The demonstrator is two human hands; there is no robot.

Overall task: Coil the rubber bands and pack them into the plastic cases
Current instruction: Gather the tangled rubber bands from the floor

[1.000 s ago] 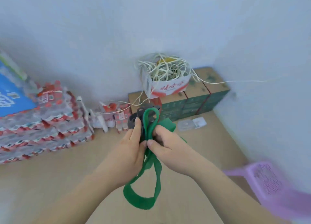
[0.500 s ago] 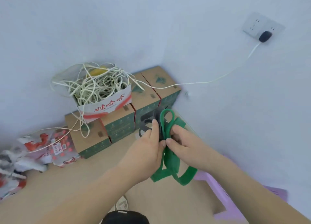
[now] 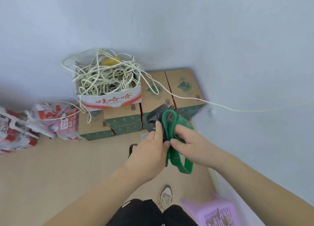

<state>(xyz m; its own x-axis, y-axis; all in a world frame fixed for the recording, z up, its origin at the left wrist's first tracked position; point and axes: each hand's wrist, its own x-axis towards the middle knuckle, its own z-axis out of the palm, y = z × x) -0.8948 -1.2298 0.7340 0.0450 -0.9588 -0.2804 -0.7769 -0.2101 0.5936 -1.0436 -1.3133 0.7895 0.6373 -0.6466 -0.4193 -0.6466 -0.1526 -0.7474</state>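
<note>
A wide green rubber band (image 3: 175, 159) is bunched between both hands in front of me; one loop sticks up above my fingers and another hangs below. My left hand (image 3: 149, 152) pinches it together with a dark grey band (image 3: 153, 117) that fans out to the upper left. My right hand (image 3: 190, 144) grips the green band from the right, thumb tip meeting the left thumb. A clear plastic case (image 3: 144, 136) shows faintly on the floor behind my left hand.
Cardboard boxes (image 3: 185, 88) stand in the corner, one open box (image 3: 110, 98) full of tangled white cord, with a cord running right along the wall. Shrink-wrapped bottle packs (image 3: 56, 120) lie at left. A purple plastic stool (image 3: 215, 214) and my shoe (image 3: 165, 196) are at the bottom.
The view has swung right and down, from the bottle packs to the corner boxes and my legs. Both hands keep hold of the bands; the hanging green loop has got shorter.
</note>
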